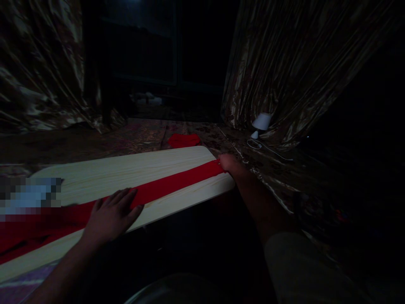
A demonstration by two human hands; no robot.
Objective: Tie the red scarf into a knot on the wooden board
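A long strip of red cloth (177, 184) lies stretched across a pale, wood-grained low table (126, 166), wider and more rumpled towards the left. My left hand (112, 215) rests flat on the cloth near the table's front edge, fingers spread. At the right end of the table, my right hand (229, 162) is closed round the narrow end of the cloth. Its fingertips are mostly hidden. What kind of cloth piece this is, I cannot tell.
Beyond the table, another red cloth (184, 140) lies on the patterned carpet (139, 135). A small white lamp (262, 121) with its cord stands by the right curtain (268, 63). A pixelated bluish patch covers something on the table's left. The room is dark.
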